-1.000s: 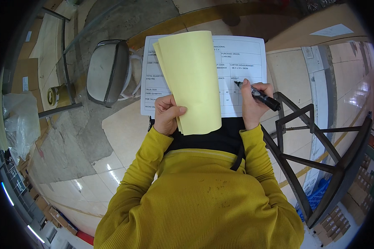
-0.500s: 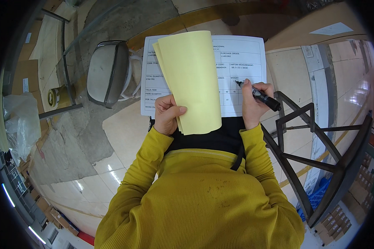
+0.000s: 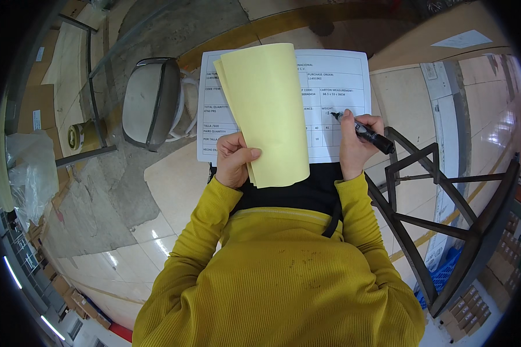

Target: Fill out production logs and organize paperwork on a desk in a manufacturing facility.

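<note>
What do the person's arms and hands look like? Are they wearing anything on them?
Both arms are covered by long mustard-yellow sleeves with snug ribbed cuffs at the wrists. The left hand and right hand are bare: no gloves, and no rings or watch that I can see. The fabric shows a few small dark specks.

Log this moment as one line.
left hand: holds yellow sheets | right hand: black marker tip on white form
</note>
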Demonstrator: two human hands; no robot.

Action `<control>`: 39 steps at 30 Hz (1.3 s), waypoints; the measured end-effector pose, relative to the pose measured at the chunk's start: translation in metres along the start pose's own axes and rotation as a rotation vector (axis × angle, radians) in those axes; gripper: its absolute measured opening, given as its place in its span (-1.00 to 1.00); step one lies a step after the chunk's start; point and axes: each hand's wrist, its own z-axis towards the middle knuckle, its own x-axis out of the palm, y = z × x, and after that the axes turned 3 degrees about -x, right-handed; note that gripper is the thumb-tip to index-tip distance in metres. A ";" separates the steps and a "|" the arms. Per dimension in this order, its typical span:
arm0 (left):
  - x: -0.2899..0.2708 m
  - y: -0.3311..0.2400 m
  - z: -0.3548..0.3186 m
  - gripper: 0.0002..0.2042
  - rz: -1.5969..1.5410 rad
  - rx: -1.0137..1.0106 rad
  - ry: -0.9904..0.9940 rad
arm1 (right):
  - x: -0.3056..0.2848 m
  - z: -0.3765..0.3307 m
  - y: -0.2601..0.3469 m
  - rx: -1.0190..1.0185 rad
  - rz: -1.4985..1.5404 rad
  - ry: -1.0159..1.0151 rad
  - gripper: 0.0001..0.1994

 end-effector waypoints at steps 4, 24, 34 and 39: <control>0.001 0.001 -0.001 -0.92 0.003 -0.008 -0.012 | -0.002 -0.001 -0.002 -0.007 -0.003 -0.003 -0.74; 0.000 0.009 0.003 -0.89 0.514 0.076 -0.071 | -0.017 0.007 0.005 -0.045 -0.161 0.004 -0.77; 0.031 -0.009 -0.012 -0.13 0.520 0.362 0.096 | -0.029 0.010 0.005 -0.113 -0.328 -0.005 -0.77; 0.049 -0.031 -0.001 -0.42 0.847 0.171 0.287 | -0.042 0.015 0.005 -0.029 -0.376 0.116 -0.76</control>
